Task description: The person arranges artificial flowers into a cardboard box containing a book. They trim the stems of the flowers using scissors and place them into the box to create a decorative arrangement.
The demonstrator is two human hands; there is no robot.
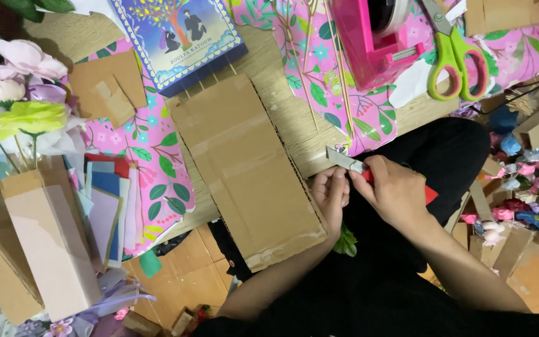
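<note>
- The right hand [397, 195] closes around the red handle of a utility knife [352, 163], its grey blade end pointing up and left toward the table edge.
- The left hand [330, 196] sits just beside it, fingers curled, touching the right edge of a cardboard sheet [247, 168]; whether the fingertips also steady the blade cannot be told.
- The knife lies at the cardboard's right edge, over the person's lap, where the sheet overhangs the wooden table [282, 106].
- The cardboard looks light and fairly stiff, corrugated, with fold creases across it; it would likely bend along those creases, so a flat grip near the edge, well off the cutting line, seems soundest.
- The knife appears small, hard and light, its blade the one hazard; the handle is the place to take it, as the right hand does.
- Floral pink wrapping paper [157, 150] spreads beneath the cardboard, thin and easily torn by the look of it.
- Farther up the table: a pink tape dispenser [369, 43], green-handled scissors [456, 62], thin wooden sticks [338, 75] and a blue illustrated book [176, 37].
- At left, artificial flowers [20, 93] stand above a tall cardboard box [51, 243] and a stack of coloured paper sheets [107, 212].
</note>
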